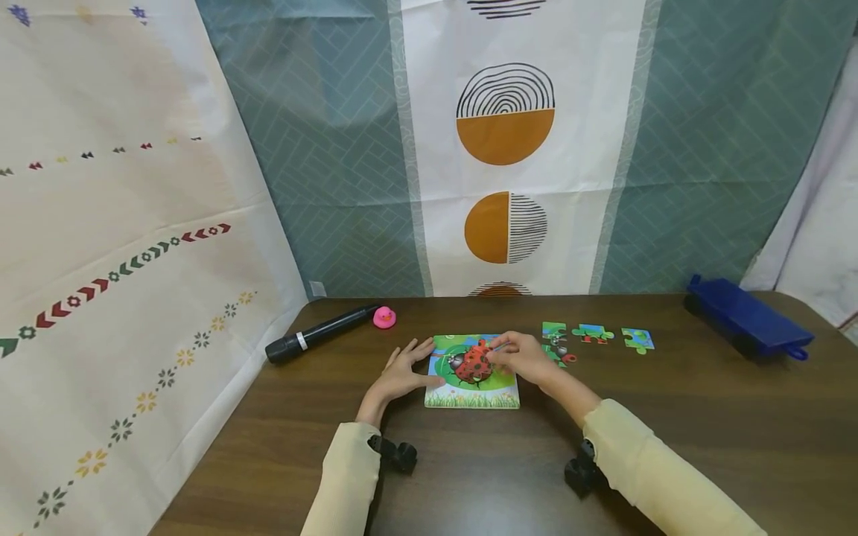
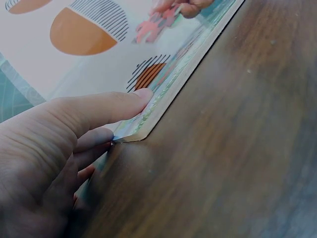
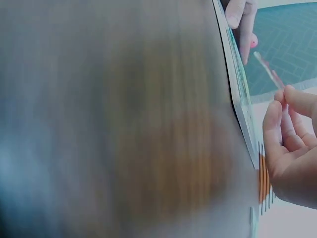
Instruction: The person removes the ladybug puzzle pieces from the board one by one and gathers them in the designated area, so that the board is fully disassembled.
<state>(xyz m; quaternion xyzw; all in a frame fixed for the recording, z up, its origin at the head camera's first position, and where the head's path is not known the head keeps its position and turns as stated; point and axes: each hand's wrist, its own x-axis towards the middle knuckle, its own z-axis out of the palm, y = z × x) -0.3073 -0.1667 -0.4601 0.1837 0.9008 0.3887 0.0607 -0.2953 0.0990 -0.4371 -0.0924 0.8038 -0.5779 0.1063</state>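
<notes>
A ladybug picture puzzle board lies flat on the table. My left hand rests at its left side with fingers fairly straight. In the left wrist view, the thumb of that hand lies on the board's glossy top beside a corner. Above the board, my right hand pinches a red puzzle piece between thumb and fingers. From the right wrist, the piece shows nearly edge-on, raised off the board. Whether it touches the board in the head view is hard to tell.
Several loose puzzle pieces lie right of the board. A black flashlight-like cylinder and a pink rubber duck sit at the back left. On the back right stands a blue tray-like object. Patterned curtains hang behind the table.
</notes>
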